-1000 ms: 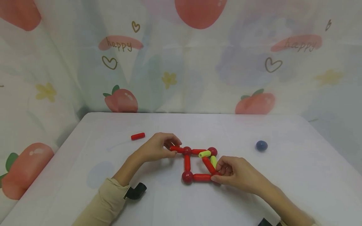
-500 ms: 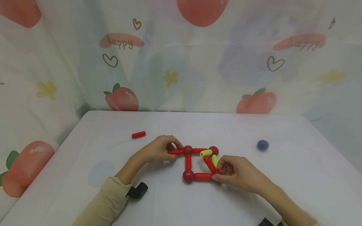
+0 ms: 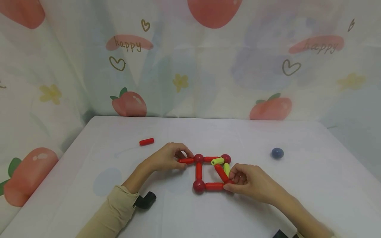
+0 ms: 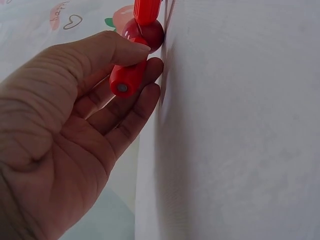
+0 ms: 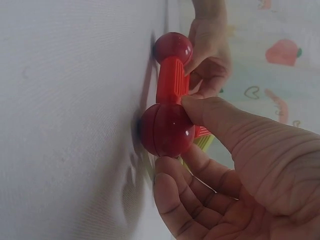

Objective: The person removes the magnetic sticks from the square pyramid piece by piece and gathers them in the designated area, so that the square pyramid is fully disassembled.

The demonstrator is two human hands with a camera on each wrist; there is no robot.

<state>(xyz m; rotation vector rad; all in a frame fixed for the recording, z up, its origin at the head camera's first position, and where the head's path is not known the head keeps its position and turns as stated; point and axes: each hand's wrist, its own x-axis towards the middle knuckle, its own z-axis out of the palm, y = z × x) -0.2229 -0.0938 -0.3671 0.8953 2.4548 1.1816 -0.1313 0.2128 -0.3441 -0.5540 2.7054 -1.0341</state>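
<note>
Red magnetic rods and dark red balls form a four-sided frame on the white table. My left hand [image 3: 166, 158] pinches a red rod [image 4: 127, 75] between thumb and fingers; it points left from the far left ball [image 3: 198, 158], a grey disc showing in its free end. My right hand [image 3: 253, 181] pinches the near right ball [image 5: 167, 130] with thumb and fingertips. From that corner a red rod [image 3: 221, 173] slants toward the far side. Two yellow-green rods [image 3: 218, 161] lie by the far right ball [image 3: 226, 158]. The near left ball [image 3: 198, 186] is untouched.
A loose red rod [image 3: 147, 141] lies at the back left, beyond the left hand. Toward the right stands a blue ball [image 3: 277, 153]. Behind the table [image 3: 89, 158] hangs a printed curtain [image 3: 208, 72].
My left hand has come down slightly, swinging the free end of its red rod lower, more in line with the far side. The right hand keeps its grip on the ball.
</note>
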